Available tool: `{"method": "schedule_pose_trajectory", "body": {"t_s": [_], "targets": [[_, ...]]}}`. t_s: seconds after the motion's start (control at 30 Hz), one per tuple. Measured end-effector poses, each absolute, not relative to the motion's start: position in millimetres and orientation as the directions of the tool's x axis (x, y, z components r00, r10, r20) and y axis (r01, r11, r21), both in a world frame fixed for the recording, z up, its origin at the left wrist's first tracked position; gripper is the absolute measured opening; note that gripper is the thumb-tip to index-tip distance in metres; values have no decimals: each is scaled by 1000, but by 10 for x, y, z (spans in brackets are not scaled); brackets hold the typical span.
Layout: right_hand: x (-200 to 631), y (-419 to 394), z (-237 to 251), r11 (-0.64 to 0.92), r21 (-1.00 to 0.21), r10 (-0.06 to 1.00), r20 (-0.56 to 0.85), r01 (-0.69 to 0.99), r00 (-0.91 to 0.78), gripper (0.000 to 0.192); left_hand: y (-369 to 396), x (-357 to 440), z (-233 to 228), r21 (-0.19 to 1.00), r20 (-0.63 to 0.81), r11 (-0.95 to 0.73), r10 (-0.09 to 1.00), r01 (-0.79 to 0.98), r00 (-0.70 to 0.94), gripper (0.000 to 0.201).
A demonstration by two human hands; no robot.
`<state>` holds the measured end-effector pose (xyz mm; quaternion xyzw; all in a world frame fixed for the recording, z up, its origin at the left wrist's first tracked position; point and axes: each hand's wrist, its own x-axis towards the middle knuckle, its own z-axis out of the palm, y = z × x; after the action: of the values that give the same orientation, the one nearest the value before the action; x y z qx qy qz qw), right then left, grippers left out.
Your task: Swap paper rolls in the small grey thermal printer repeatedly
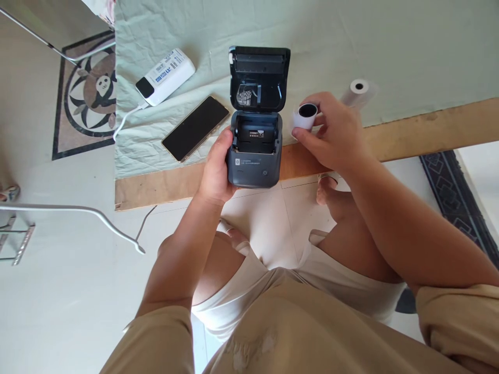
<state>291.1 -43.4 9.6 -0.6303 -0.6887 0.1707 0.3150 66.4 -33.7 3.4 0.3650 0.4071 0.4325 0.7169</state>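
My left hand point(216, 171) grips the left side of a small dark grey printer point(255, 156) held at the table's front edge. Its lid point(260, 78) stands open and the paper bay inside looks empty. My right hand point(335, 137) holds a small white paper roll point(304, 115) just right of the printer, the hollow core facing up. A second white paper roll point(357, 89) lies on the cloth behind my right hand.
A black phone point(196, 127) lies face up left of the printer. Behind it a white power bank point(166, 76) trails a white cable point(123, 122) off the table. A pale green cloth point(370, 47) covers the wooden table point(429, 127). My knees are below.
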Motion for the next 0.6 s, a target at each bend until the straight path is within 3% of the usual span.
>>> {"method": "schedule_pose_trajectory", "body": {"t_s": [0.1,0.17,0.3,0.37,0.43,0.6], "targets": [[2891,-431,78,96,-563,989,151,821,-12,30,-334,656,35,874,-264,353,922,-335,283,43],[2890,-452,80,119,-578,985,174,807,-20,38,-333,653,34,867,-276,367,917,-338,288,43],[3013,-486,182,240,-571,868,489,785,91,33,-333,656,17,867,-235,338,925,-366,298,42],[3136,-445,230,140,-510,800,563,849,206,32,-332,656,0,871,-212,317,931,-375,296,41],[3259,-366,231,-23,-483,836,471,875,282,41,-327,654,-13,868,-206,316,931,-382,302,41],[3384,-225,126,-264,-493,906,170,829,389,43,-320,648,-1,866,-223,327,929,-377,295,42]]}}
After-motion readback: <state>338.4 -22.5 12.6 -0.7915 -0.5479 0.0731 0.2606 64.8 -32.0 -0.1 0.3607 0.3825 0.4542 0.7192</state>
